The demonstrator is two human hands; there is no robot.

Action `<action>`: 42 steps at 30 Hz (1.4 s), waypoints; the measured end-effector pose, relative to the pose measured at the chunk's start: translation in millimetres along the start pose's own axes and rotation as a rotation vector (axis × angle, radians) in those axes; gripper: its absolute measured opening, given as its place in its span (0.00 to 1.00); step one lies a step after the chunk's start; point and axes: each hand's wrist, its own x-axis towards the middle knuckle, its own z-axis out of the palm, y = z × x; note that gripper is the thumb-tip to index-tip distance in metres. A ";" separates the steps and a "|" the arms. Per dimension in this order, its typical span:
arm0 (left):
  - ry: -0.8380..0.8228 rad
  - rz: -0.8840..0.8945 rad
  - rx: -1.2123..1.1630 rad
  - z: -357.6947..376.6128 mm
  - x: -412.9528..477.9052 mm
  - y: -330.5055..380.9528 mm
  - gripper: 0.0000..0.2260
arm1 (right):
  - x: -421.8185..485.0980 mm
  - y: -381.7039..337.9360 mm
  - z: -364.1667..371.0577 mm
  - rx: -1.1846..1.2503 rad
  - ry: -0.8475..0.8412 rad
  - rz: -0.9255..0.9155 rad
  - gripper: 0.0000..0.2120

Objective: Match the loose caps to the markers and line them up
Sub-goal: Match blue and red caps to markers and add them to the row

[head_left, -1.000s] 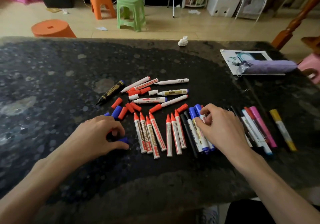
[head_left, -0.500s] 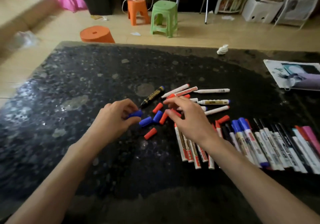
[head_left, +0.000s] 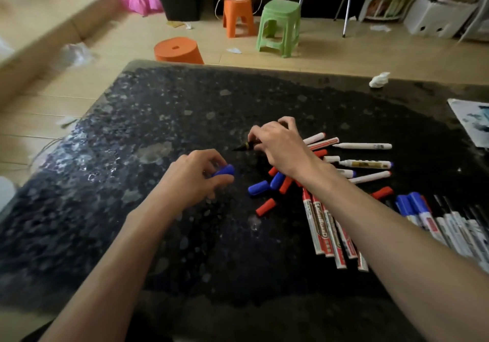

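Two grips near tabletop (head_left: 185, 103) middle: pinching blue cap (head_left: 225, 170) with left hand (head_left: 193, 180), clutching black marker (head_left: 244, 146) with right hand (head_left: 280, 146), tip probably bare. Loose red and blue caps (head_left: 258, 188) just beside right wrist.

I sit at a dark speckled table (head_left: 185, 236). Near its far right corner lies a crumpled white tissue (head_left: 379, 80), and a printed sheet (head_left: 473, 119) rests at its right edge. Beyond its far edge stand a round orange stool (head_left: 177, 50), a green stool (head_left: 279, 24) and a square orange stool (head_left: 238, 15).
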 end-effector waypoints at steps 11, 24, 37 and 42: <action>-0.034 0.229 -0.359 33.7 -26.1 49.4 0.07 | -172.1 6.7 -91.0 0.412 0.170 0.268 0.12; -0.078 0.250 -0.380 55.7 -35.9 65.4 0.08 | -196.5 -0.7 -90.1 0.306 0.156 0.228 0.13; -0.023 0.333 -0.308 63.3 -46.0 75.1 0.10 | -199.4 -13.2 -81.8 0.310 0.191 0.185 0.17; 0.050 0.425 -0.318 64.5 -51.2 78.1 0.12 | -202.5 -16.4 -82.7 0.309 0.224 0.176 0.16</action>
